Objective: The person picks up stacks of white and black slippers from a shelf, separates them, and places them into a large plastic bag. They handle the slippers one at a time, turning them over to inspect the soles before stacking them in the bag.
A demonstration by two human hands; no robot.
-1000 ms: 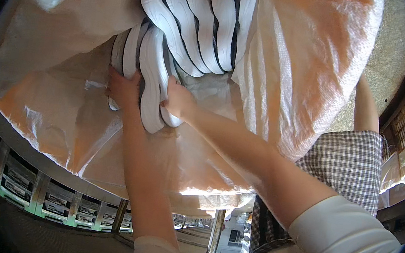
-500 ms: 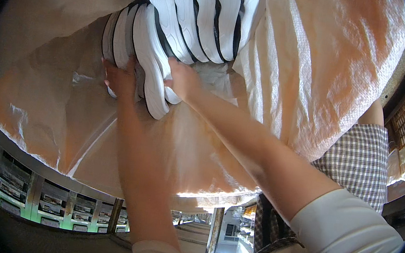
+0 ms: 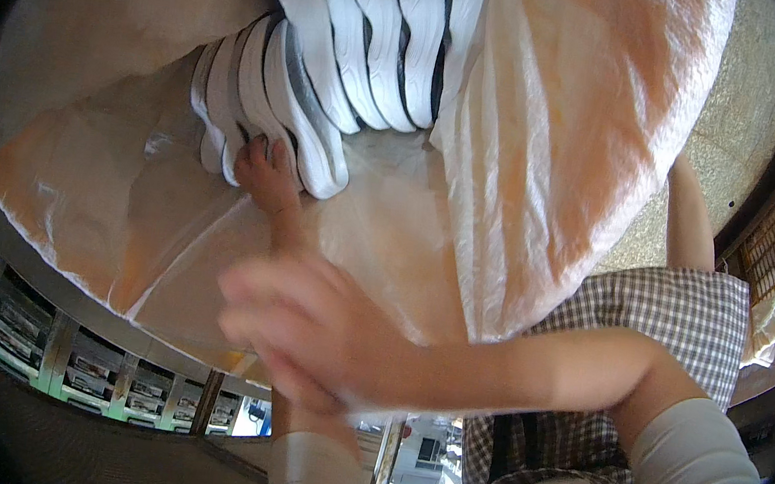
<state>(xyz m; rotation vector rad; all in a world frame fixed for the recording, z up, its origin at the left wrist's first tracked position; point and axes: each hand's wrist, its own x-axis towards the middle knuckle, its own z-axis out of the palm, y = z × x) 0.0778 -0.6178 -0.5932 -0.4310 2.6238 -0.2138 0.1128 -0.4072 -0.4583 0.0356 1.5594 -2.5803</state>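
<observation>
A big orange-white woven sack [image 3: 561,147] lies open in front of me. Inside it, several white shoe soles [image 3: 372,40] with dark edges stand packed side by side in two rows. My left hand [image 3: 262,168] reaches deep into the sack, its fingers curled on the lower end of a sole [image 3: 308,142] in the nearer row. My right hand [image 3: 301,328] hovers blurred near the sack's mouth, away from the soles, crossing over my left forearm. Nothing shows in it, and its fingers are loosely apart.
A person in a checked shirt [image 3: 684,324] stands close at the right, one bare arm [image 3: 686,219] by the sack's side. Speckled floor [image 3: 756,112] shows at the upper right. Racks of shelving [image 3: 33,335] curve along the lower left.
My right hand has let go of the soles and drawn back toward me. My left hand stays at the soles, which now sit higher in view.
</observation>
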